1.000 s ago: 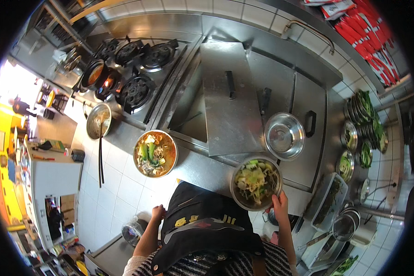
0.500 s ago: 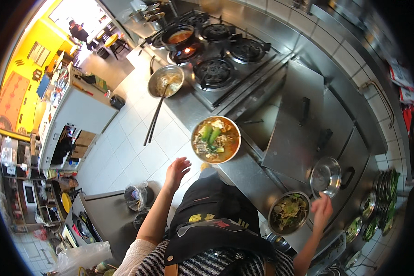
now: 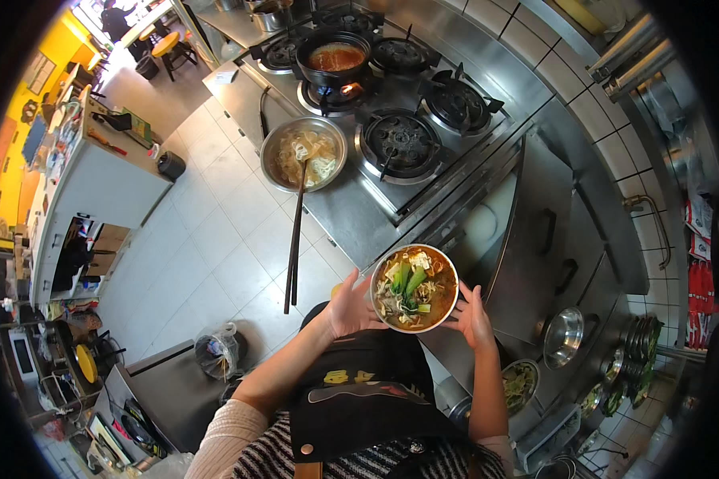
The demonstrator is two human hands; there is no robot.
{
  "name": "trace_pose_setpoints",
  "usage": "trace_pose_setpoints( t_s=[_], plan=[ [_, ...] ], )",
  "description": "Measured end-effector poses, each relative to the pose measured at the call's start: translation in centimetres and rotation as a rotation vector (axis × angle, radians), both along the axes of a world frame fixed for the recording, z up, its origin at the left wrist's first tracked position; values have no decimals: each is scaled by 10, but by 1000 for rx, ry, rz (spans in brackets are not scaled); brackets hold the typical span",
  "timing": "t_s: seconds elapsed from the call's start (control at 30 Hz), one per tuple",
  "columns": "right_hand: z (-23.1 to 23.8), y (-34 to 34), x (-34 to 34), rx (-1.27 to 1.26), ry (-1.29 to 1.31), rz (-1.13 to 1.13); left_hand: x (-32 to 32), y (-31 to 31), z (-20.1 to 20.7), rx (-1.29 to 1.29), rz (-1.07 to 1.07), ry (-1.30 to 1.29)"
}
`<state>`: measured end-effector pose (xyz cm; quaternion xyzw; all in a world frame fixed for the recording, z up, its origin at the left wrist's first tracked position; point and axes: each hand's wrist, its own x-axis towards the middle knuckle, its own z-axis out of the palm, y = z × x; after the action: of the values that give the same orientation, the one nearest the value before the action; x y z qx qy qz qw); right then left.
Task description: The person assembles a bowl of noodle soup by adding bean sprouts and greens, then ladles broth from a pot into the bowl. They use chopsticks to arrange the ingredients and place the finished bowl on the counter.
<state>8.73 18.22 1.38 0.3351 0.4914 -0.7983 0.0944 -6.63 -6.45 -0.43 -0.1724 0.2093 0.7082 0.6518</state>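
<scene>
A white-rimmed bowl of soup [image 3: 415, 288], with green bok choy, pale pieces and reddish-brown broth, is between my two hands in front of my apron. My left hand [image 3: 350, 310] cups its left side, thumb up by the rim. On the opposite side my right hand [image 3: 473, 321] presses its fingers to the wall. I cannot tell whether the bowl's base rests on the counter edge. Up and left of it, a steel bowl of noodles [image 3: 315, 160] stands by the stove with long dark chopsticks [image 3: 295, 247] sticking out over the floor.
A black pot of red broth [image 3: 333, 60] sits over a lit flame on the stove [image 3: 398, 144]. At right are an empty steel bowl [image 3: 563, 337] and a bowl of greens [image 3: 521, 383], partly behind my right forearm. A lined bin [image 3: 218, 351] stands at left.
Both hands have come to the soup bowl, the right one from beside the greens bowl. The bowl is a little nearer my body. My view has shifted too.
</scene>
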Motion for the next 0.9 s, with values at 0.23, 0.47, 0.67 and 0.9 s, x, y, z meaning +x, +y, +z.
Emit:
trace_pose_setpoints(
  t_s=[0.23,0.47,0.67,0.9],
  plan=[
    [0,-6,-1,18,-63,-92,-5,-3,-2,-8,-58,40],
    [4,-7,-10,-2,-39,-102,-6,-6,-1,-14,-16,89],
    [9,-9,-27,36,-41,-43,-9,-11,2,-34,13,124],
    [9,-7,-56,85,-51,40,-11,-15,-5,-42,159,103]
  ],
)
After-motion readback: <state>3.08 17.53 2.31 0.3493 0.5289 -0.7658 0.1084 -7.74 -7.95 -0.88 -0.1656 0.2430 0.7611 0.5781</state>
